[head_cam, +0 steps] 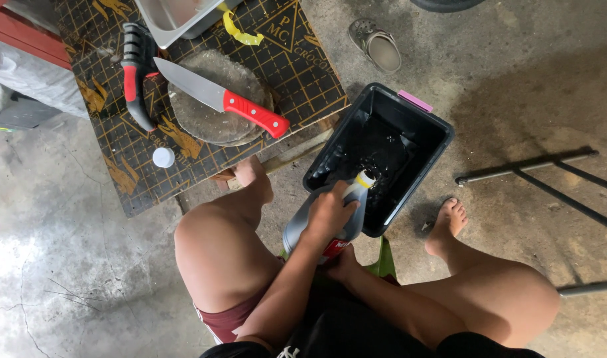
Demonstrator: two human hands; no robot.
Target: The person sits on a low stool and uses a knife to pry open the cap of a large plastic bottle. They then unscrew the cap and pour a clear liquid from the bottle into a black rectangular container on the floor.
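Nearest the camera, a seated person's bare knees spread over a stained, cracked concrete floor (71, 265), with a green seat edge (385, 260) showing between the legs. The left hand (329, 213) has its grip clamped around the upper body of a grey bottle (303, 222), which is tilted with its open neck pointing into a black plastic tub (419, 156); the right hand (344, 265) is under the bottle's lower end, its grip closed on the base as far as can be told, though the fingers are mostly hidden. The bottle sits between the knees, its mouth just over the tub's near rim, and dark liquid lies in the tub's bottom. The tub rests on the floor just right of the bench, tilted diagonally, with a pink tag (415, 101) on its far rim. One bare foot (446, 225) stands just right of the tub, the other touches the bench's near edge. To the left and farther off, the low bench (118, 166) is covered with black sheet patterned in yellow; on it lie a white cap (163, 157) near the near edge, a round grey stone (240, 126) carrying a red-handled knife (217, 98), a black and red sharpener (136, 73) left of that, and a metal tray (174, 23) at the far edge. Open floor lies right of the tub, bounded by dark metal rods (536, 176), with a grey clog (376, 45) farthest off.
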